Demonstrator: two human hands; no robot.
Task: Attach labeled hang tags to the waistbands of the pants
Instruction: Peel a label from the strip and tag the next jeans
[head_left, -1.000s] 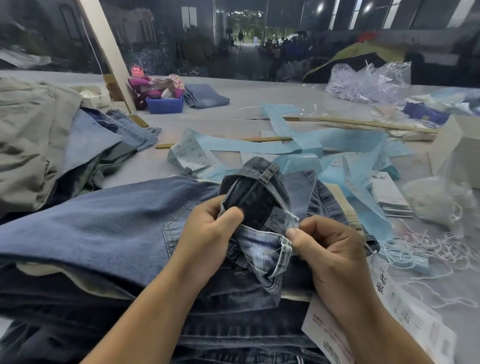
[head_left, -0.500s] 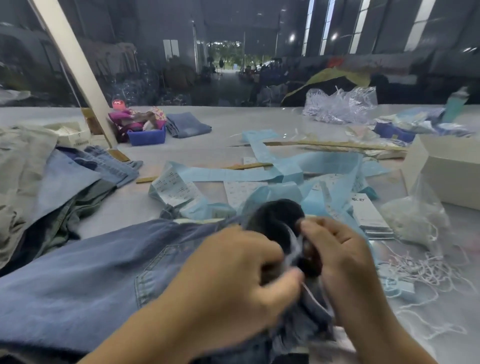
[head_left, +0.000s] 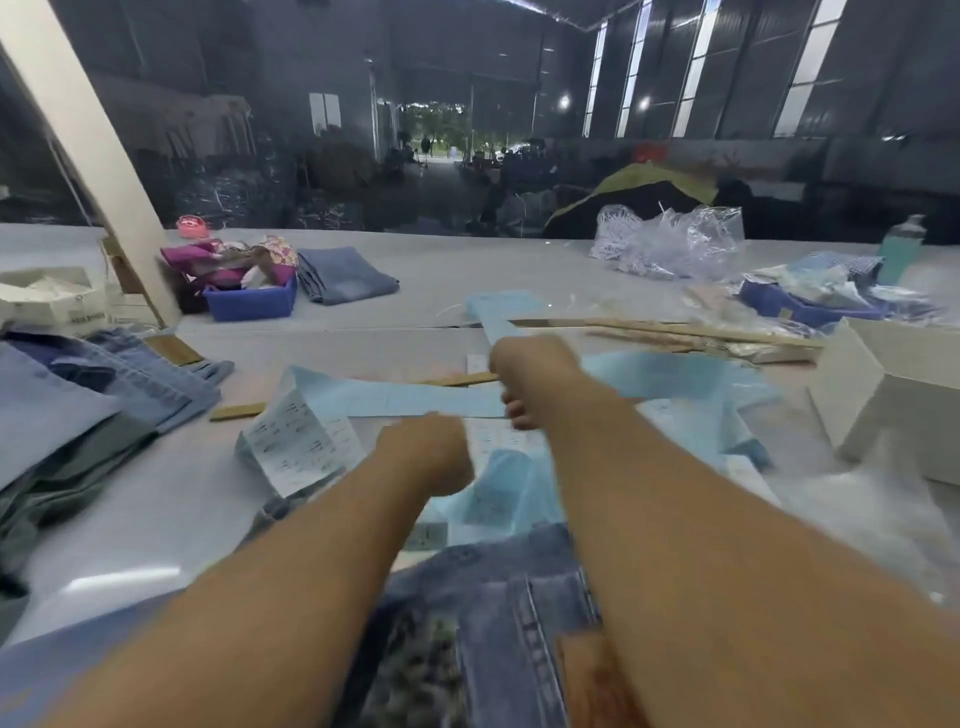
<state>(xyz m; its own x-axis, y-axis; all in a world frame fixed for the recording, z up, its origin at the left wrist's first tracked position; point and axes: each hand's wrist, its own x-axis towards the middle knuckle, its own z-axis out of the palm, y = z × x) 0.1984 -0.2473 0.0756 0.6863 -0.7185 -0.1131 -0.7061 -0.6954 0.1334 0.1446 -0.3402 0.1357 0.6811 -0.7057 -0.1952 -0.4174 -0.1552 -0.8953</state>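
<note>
1. Since the earlier pictures both hands have left the bunched denim waistband they were pinching and are now stretched forward over the desk; the head has also lifted, so more of the hall shows.

2. The right hand is the farther one, over the long pale-blue paper label strip that runs crosswise in front of both hands. Its grip is blurred: the fingers look curled downward at the strip's right end, but whether they pinch it I cannot tell.

3. The left hand sits nearer the body and just this side of the strip, knuckles up, fingers curled under (what they hold, if anything, is hidden by motion blur).

4. The blue denim pants, the task's thing, lie behind both grips, close to the body and between the two forearms, the seam running roughly away from the person. A brown waistband patch shows at the lower edge beside the right forearm.

5. The relation that matters, as I judge it: the labels lie ahead of the grips, the waistband behind them. The strip's long axis runs left to right, so the right hand, already at its end, is better placed to take a label and carry it back toward the body.

6. A white printed label sheet lies curled to the left of the left hand, near but apart.
</note>
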